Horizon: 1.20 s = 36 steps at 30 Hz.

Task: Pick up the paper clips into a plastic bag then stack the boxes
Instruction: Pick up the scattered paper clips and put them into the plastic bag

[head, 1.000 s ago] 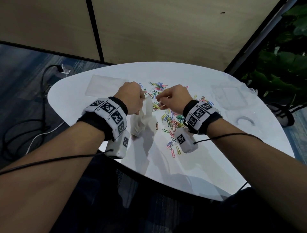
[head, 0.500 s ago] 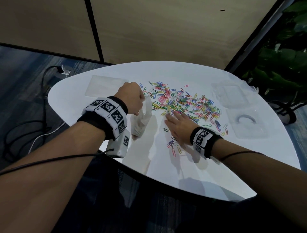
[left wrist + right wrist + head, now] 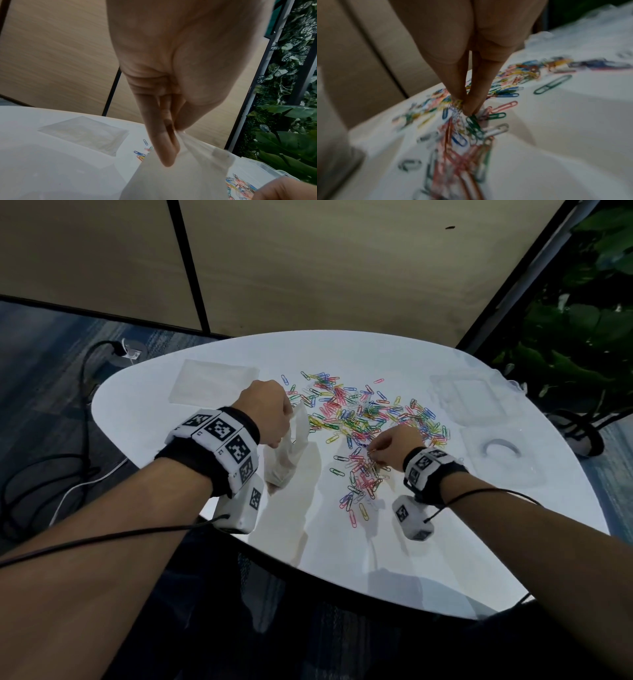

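Many coloured paper clips (image 3: pixel 363 419) lie spread over the middle of the white table (image 3: pixel 342 542). My left hand (image 3: pixel 270 414) pinches the top edge of a small translucent plastic bag (image 3: pixel 287 453) and holds it upright above the table; the left wrist view shows thumb and fingers (image 3: pixel 164 142) closed on the bag (image 3: pixel 180 175). My right hand (image 3: pixel 387 445) is over the near part of the pile, fingertips (image 3: pixel 467 106) pinched on a small bunch of paper clips (image 3: pixel 458 119). Two clear plastic boxes (image 3: pixel 467 398) (image 3: pixel 500 453) sit apart at the right.
A flat clear plastic bag (image 3: pixel 212 385) lies at the table's far left. A wood-panel wall stands behind the table, green plants (image 3: pixel 582 337) to the right, and cables (image 3: pixel 51 467) lie on the floor at left. The table's near edge (image 3: pixel 308 583) curves just before my body.
My right hand went from the bag out to the pile, lay flat on the clips, and now has its fingertips pinched on some clips. The left hand kept holding the bag in place.
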### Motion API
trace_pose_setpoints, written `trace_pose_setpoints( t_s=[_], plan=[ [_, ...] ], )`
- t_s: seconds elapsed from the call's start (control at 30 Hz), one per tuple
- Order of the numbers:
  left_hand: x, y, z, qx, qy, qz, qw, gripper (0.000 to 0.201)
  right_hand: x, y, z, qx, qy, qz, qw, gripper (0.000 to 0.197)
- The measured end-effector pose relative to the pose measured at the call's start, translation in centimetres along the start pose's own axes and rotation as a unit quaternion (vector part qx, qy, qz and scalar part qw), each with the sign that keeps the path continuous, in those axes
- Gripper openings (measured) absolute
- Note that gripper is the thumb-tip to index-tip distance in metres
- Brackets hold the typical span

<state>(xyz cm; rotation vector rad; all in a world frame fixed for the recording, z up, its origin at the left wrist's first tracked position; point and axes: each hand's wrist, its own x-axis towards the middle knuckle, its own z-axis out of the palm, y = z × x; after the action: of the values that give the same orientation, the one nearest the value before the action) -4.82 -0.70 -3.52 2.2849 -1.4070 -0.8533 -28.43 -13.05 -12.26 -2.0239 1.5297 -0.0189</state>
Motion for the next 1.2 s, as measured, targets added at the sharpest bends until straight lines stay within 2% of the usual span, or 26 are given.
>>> trace_pose_setpoints(
  t_s=[0.03, 0.1, 0.2, 0.23, 0.3, 0.4, 0.47, 0.57, 0.63, 0.7, 0.8, 0.9, 0.93, 1.0, 1.1, 1.17, 1.2],
  plan=[
    [-0.1, 0.1, 0.1, -0.001, -0.003, -0.004, 1.0, 0.02, 0.0, 0.0, -0.6, 0.084, -0.015, 0.046, 0.995, 0.009],
    [-0.3, 0.1, 0.2, -0.006, -0.007, -0.008, 1.0, 0.02, -0.3, -0.8, -1.7, 0.269, -0.048, 0.113, 0.955, 0.011],
    [-0.4, 0.4, 0.3, -0.021, -0.011, -0.012, 1.0, 0.02, -1.2, -3.4, -2.8, 0.47, -0.082, 0.117, 0.871, 0.016],
    [-0.4, 0.4, 0.4, -0.027, -0.014, -0.014, 0.999, 0.02, -1.5, -4.4, -3.0, 0.514, -0.101, 0.106, 0.845, 0.018],
    [-0.4, 0.6, 0.5, -0.038, -0.025, -0.013, 0.999, 0.019, -2.2, -6.5, -3.1, 0.558, -0.143, 0.091, 0.812, 0.022],
    [-0.3, 0.9, 0.9, -0.049, -0.03, -0.004, 0.998, 0.016, -3.3, -9.3, -2.3, 0.572, -0.186, 0.079, 0.795, 0.022],
    [-0.2, 1.1, 1.1, -0.054, -0.025, 0.0, 0.998, 0.017, -3.9, -10.7, -1.6, 0.545, -0.191, 0.073, 0.813, 0.021],
    [-0.2, 1.3, 1.2, -0.062, -0.024, 0.0, 0.998, 0.017, -4.1, -11.9, -0.5, 0.468, -0.168, 0.071, 0.865, 0.03],
    [-0.2, 1.3, 1.1, -0.058, -0.02, -0.001, 0.998, 0.017, -4.0, -12.5, 0.1, 0.439, -0.156, 0.067, 0.882, 0.024],
    [-0.3, 1.2, 0.9, -0.055, -0.019, -0.001, 0.998, 0.019, -3.9, -12.8, 0.5, 0.395, -0.143, 0.035, 0.907, 0.013],
    [-0.5, 1.3, 0.7, -0.062, -0.02, 0.001, 0.998, 0.024, -3.9, -12.5, 1.1, 0.31, -0.1, -0.016, 0.945, 0.01],
    [-0.7, 1.5, 0.7, -0.057, -0.024, 0.006, 0.998, 0.027, -4.2, -12.3, 1.0, 0.136, -0.08, -0.098, 0.983, 0.01],
    [-0.7, 1.5, 0.8, -0.055, -0.027, 0.008, 0.998, 0.029, -4.3, -12.3, 0.9, 0.069, -0.083, -0.128, 0.986, 0.014],
    [-0.7, 1.5, 0.9, -0.062, -0.03, 0.01, 0.998, 0.029, -4.5, -12.5, 0.4, 0.019, -0.079, -0.161, 0.984, 0.019],
    [-0.5, 1.5, 0.8, -0.089, -0.02, 0.002, 0.996, 0.025, -4.3, -12.3, -0.3, 0.028, -0.028, -0.188, 0.981, 0.023],
    [-0.5, 1.5, 0.7, -0.097, -0.015, -0.001, 0.995, 0.024, -3.8, -11.4, -0.6, 0.07, 0.006, -0.188, 0.98, 0.025],
    [-0.5, 1.5, 0.7, -0.1, -0.016, 0.0, 0.995, 0.024, -3.6, -10.9, -0.7, 0.101, 0.001, -0.181, 0.978, 0.025]
  ],
)
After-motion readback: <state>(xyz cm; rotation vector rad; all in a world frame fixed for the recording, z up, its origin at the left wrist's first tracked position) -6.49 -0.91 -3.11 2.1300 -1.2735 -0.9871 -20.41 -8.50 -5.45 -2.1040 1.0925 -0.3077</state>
